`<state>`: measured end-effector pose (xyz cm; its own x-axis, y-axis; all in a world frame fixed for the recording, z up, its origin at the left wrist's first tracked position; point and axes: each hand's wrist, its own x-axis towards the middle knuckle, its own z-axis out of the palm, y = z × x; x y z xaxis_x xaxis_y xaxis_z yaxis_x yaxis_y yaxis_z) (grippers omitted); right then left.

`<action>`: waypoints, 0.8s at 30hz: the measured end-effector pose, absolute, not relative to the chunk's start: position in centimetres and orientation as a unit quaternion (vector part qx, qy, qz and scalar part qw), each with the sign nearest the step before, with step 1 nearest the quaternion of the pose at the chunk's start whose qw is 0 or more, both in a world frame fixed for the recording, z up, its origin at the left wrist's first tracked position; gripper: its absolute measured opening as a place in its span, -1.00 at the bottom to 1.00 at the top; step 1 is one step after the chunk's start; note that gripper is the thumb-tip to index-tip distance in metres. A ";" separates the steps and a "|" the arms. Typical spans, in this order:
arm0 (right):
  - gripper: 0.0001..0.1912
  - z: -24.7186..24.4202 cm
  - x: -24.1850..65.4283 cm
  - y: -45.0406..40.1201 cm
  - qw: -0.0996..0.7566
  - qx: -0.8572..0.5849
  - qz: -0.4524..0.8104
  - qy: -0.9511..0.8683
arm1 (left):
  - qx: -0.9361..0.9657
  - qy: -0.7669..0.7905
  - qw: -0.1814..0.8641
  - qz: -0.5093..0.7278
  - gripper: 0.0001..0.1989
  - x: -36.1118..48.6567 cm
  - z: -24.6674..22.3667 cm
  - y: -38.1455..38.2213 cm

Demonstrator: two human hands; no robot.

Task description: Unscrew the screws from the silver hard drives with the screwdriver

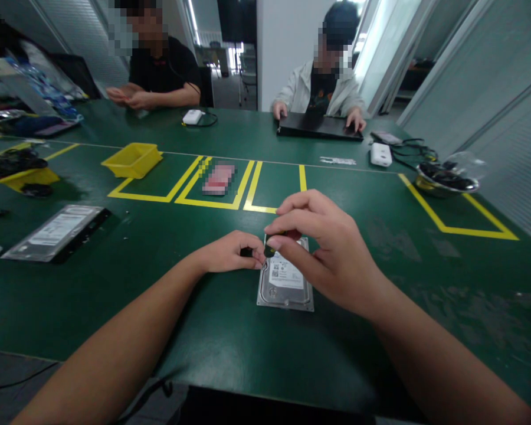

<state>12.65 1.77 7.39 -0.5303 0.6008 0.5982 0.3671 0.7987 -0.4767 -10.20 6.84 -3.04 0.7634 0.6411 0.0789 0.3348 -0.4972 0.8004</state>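
A silver hard drive [287,283] with a white label lies flat on the green table [230,342] in front of me. Above its upper part, my right hand [325,245] pinches a small black and yellow-green tool handle [269,246] between thumb and fingers. The lower end of the tool is hard to make out. My left hand [234,251] is at the drive's left edge, its thumb and fingertips pressed together near the tool. Whatever those fingertips hold, if anything, is too small to see.
A second drive [55,232] lies at the left. Farther back are a yellow bin [135,160], a pink item [220,179] and yellow tape outlines. A metal bowl [445,180] of dark parts stands at the right. People sit across the table, one holding a black panel [321,126].
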 end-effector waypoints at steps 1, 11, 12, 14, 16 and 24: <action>-0.87 7.4 12.6 1.8 0.394 -0.283 0.147 -0.862 | 0.847 0.292 0.405 0.184 -0.75 -10.2 -3.1 6.9; -0.83 7.4 12.7 1.8 0.389 -0.250 0.155 -0.873 | 0.845 0.291 0.416 0.171 -0.81 -10.2 -3.2 6.9; -0.83 7.4 12.7 1.8 0.389 -0.251 0.157 -0.873 | 0.845 0.292 0.413 0.174 -0.80 -10.2 -3.2 6.9; -0.84 7.3 12.7 1.7 0.392 -0.262 0.155 -0.868 | 0.847 0.298 0.402 0.180 -0.79 -10.1 -3.2 6.8; -0.87 7.2 12.6 1.7 0.401 -0.282 0.145 -0.859 | 0.847 0.305 0.397 0.180 -0.78 -10.1 -3.1 6.8; -0.85 7.3 12.7 1.7 0.394 -0.280 0.126 -0.867 | 0.839 0.294 0.426 0.170 -0.81 -10.1 -3.1 6.9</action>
